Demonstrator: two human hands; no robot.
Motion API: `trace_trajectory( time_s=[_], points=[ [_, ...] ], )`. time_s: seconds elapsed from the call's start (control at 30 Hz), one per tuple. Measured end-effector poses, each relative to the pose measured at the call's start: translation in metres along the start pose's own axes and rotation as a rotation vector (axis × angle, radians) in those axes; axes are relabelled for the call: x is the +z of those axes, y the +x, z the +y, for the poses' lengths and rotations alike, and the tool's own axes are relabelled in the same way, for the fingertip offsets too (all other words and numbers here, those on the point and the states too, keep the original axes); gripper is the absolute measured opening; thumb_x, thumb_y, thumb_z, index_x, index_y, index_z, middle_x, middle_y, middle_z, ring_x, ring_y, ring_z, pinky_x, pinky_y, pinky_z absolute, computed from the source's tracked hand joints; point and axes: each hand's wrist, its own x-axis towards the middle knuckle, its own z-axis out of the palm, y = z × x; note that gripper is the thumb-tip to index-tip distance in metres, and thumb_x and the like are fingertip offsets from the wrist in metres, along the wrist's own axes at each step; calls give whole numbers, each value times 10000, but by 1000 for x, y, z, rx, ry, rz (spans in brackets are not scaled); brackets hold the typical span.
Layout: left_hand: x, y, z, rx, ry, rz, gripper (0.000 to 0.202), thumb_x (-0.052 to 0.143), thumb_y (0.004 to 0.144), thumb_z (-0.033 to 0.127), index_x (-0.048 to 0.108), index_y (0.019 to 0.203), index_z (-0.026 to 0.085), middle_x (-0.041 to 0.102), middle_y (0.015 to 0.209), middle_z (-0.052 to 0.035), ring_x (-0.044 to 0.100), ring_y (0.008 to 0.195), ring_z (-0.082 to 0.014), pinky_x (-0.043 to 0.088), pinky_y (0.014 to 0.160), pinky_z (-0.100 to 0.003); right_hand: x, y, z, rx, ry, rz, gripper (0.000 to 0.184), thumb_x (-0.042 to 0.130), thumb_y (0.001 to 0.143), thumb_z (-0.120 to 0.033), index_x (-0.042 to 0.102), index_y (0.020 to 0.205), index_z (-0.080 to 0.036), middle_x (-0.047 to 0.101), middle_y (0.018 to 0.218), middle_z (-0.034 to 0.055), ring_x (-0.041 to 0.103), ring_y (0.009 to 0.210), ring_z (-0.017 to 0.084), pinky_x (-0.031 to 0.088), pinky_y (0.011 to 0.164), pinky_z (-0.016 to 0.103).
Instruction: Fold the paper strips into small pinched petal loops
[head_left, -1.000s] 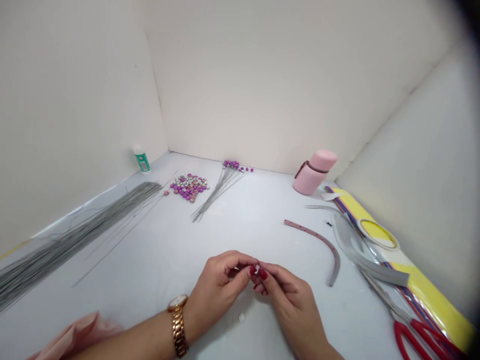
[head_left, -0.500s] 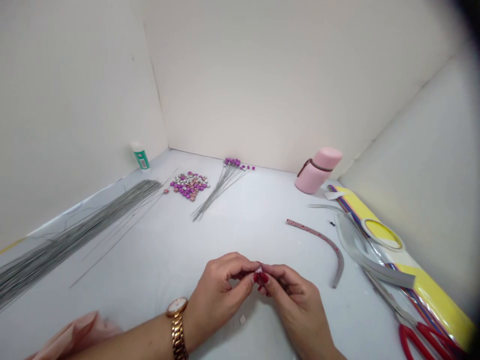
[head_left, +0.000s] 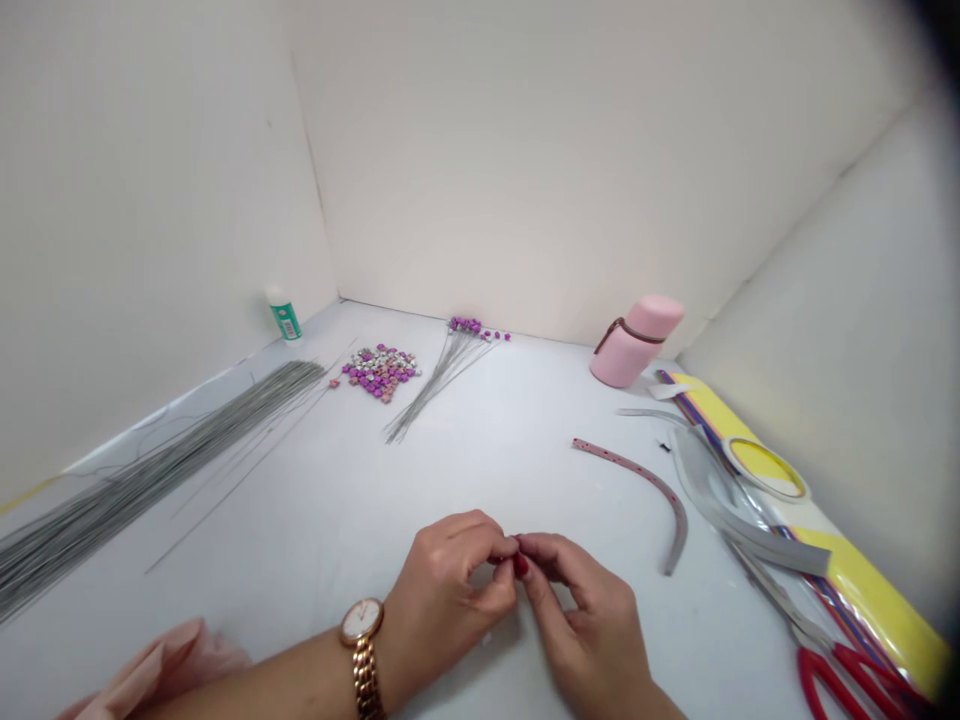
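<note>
My left hand (head_left: pixel 450 575) and my right hand (head_left: pixel 589 605) meet fingertip to fingertip low in the middle of the head view. Both pinch one tiny folded paper piece, which the fingers now hide almost wholly. A pale paper scrap (head_left: pixel 486 638) lies on the table, partly behind my left hand. Right of my hands is a curved paper strip (head_left: pixel 637 470) with red marks. Farther back sits a heap of small purple, silver and pink folded paper stars (head_left: pixel 380 373). Beside it, thin wires (head_left: pixel 439 385) fan out, with purple stars (head_left: pixel 465 325) at their far ends.
A thick bundle of grey wires (head_left: pixel 187 445) runs along the left side, near a glue stick (head_left: pixel 285 315). At right stand a pink bottle (head_left: pixel 634 345), a tape roll (head_left: pixel 765 468), grey strips (head_left: pixel 780 545), red-handled scissors (head_left: pixel 832 665) and yellow sheets (head_left: pixel 877 600). Walls enclose the table.
My fingertips have shifted around the small paper piece, covering it where a pale bit showed before. My left fingers are more curled, and my left hand now covers more of the scrap.
</note>
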Motion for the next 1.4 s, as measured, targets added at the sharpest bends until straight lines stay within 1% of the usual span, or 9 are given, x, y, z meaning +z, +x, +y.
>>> trace_trajectory(
  time_s=[0.13,0.23,0.33,0.57,0.77,0.93,1.07,1.17,1.4],
  points=[
    [-2,-2,0,-132,-128,-31,170,520,754,77,610,877,151,652,786,-44,604,705,-126,494,668,-224,-2,0,2,-24,-26,43,138,483,807,-166,598,881,-186,673,775,50,644,700,166,522,631,228],
    [-5,-1,0,-222,-149,-65,130,520,791,151,616,879,159,654,796,-42,611,709,-127,501,654,-218,-4,1,4,-30,-37,50,148,483,815,-162,603,898,-187,681,817,58,646,729,162,520,652,224],
    [-8,1,0,-164,-73,-87,108,516,792,149,624,792,152,645,726,-35,598,668,-127,482,629,-220,-4,2,4,-42,-37,36,158,486,815,-156,605,915,-187,683,840,59,647,739,161,521,659,222],
    [-3,-1,-7,42,133,-32,115,511,745,83,561,665,149,594,623,-19,545,587,-121,420,563,-217,-3,1,3,-97,-52,16,170,484,808,-125,602,914,-186,674,808,50,637,729,164,512,649,236],
    [-6,2,-8,-42,23,-53,84,531,746,86,572,713,151,612,673,-16,564,625,-112,438,596,-202,-5,5,6,13,66,-44,159,480,827,-180,608,923,-182,671,817,51,638,731,160,511,646,226],
    [-8,3,-7,-48,-51,-86,105,531,767,96,613,776,160,643,715,-13,584,662,-109,455,640,-200,-6,6,8,29,129,-87,205,461,848,-195,638,951,-201,666,778,35,628,709,154,497,639,227],
    [-7,1,-9,-124,-108,-76,134,533,784,118,638,853,166,676,779,-24,615,701,-117,480,652,-202,-5,6,8,105,163,-67,179,499,831,-213,656,916,-202,679,775,32,628,684,152,495,626,221],
    [-6,0,-8,-189,-125,-49,136,532,784,109,647,835,159,685,770,-28,626,689,-124,489,638,-209,-3,6,8,171,180,-47,160,527,815,-239,658,894,-193,686,773,35,634,686,153,500,618,213],
    [-7,2,-1,-159,-184,-54,136,545,762,89,652,836,128,678,781,-53,629,705,-130,507,653,-211,-2,5,9,193,197,-38,153,526,813,-246,648,871,-175,688,762,47,638,676,156,509,618,221]
  ],
)
